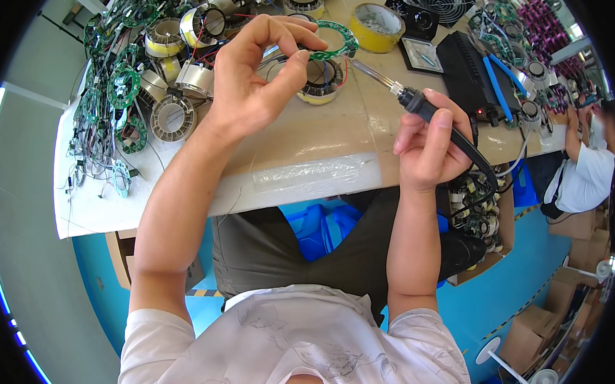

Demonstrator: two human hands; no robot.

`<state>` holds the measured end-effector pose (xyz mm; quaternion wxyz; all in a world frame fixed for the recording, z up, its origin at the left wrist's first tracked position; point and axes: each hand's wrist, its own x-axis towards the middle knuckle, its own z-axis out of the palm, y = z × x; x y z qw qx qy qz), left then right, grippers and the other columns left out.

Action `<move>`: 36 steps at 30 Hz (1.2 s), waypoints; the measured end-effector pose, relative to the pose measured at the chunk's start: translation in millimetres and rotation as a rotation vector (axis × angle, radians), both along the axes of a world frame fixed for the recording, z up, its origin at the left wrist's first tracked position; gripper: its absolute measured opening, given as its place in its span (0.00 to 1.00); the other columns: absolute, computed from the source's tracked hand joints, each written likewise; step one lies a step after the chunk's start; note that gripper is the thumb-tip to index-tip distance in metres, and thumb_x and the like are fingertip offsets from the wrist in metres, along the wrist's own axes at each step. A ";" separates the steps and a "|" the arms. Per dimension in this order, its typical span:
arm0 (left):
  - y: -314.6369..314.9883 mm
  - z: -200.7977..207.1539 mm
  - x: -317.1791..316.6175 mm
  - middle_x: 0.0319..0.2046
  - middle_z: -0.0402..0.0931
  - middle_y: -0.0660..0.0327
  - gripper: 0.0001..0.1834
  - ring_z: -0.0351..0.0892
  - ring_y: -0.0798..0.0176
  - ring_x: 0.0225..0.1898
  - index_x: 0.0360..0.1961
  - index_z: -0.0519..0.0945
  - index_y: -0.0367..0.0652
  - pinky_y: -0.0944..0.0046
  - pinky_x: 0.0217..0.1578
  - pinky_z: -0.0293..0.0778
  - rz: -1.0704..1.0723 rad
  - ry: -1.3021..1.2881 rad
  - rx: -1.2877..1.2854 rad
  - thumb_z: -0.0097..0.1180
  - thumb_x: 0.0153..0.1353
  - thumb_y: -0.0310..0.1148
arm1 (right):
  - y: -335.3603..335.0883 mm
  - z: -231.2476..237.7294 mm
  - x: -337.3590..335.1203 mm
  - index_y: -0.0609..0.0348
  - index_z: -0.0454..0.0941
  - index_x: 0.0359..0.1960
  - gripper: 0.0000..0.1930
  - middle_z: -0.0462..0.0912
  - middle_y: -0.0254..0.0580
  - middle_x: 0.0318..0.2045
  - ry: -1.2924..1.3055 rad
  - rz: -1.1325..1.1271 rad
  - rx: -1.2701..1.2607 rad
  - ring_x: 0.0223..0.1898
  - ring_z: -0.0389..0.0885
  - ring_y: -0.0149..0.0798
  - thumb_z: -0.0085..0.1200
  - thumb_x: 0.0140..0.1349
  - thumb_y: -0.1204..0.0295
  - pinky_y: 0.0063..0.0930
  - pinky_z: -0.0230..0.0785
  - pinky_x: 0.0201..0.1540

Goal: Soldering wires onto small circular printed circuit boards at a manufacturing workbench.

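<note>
A green ring-shaped circuit board point(350, 37) is pinched at its left edge between the thumb and fingers of my left hand point(254, 80). Just below the ring stands a stator point(320, 89) with a metal rim and a yellow band, partly covered by my fingers. My right hand point(433, 146) grips a soldering iron point(416, 102) by its black handle, the tip pointing up and left toward the right edge of the board. Whether the tip touches the board cannot be made out. A thin silvery piece shows behind my left fingers, too hidden to name.
Wired green ring boards point(123, 88) and stators point(173, 117) are heaped on the left. A yellow tape roll point(376, 27), a black soldering station point(474, 79) and blue-handled pliers point(497, 90) lie at the far right. Beneath the table's right side sits a carton of stators point(488, 220). Another person point(586, 170) works further right.
</note>
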<state>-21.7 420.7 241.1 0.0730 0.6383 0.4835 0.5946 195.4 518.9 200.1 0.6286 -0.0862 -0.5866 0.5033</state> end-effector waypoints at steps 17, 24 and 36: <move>0.0 1.2 2.2 0.39 0.85 0.54 0.04 0.78 0.55 0.56 0.29 0.71 0.39 0.53 0.61 0.69 0.025 -0.057 0.025 0.53 0.55 0.21 | -0.6 0.5 0.8 0.74 0.77 0.48 0.17 0.83 0.49 0.24 -0.037 0.030 0.012 0.10 0.70 0.29 0.46 0.74 0.68 0.17 0.61 0.11; 0.3 1.9 2.1 0.40 0.85 0.53 0.04 0.78 0.54 0.56 0.29 0.72 0.39 0.53 0.61 0.69 0.030 -0.042 0.029 0.53 0.55 0.21 | -0.9 2.0 0.6 0.74 0.77 0.49 0.16 0.83 0.49 0.25 -0.077 0.045 0.014 0.11 0.72 0.29 0.47 0.74 0.68 0.16 0.62 0.12; -0.7 1.1 3.6 0.40 0.85 0.53 0.04 0.78 0.52 0.56 0.29 0.71 0.39 0.52 0.61 0.69 0.020 -0.021 0.030 0.53 0.54 0.21 | -1.7 0.5 3.1 0.73 0.77 0.49 0.16 0.84 0.49 0.25 -0.085 0.068 0.037 0.12 0.72 0.27 0.48 0.74 0.68 0.15 0.63 0.12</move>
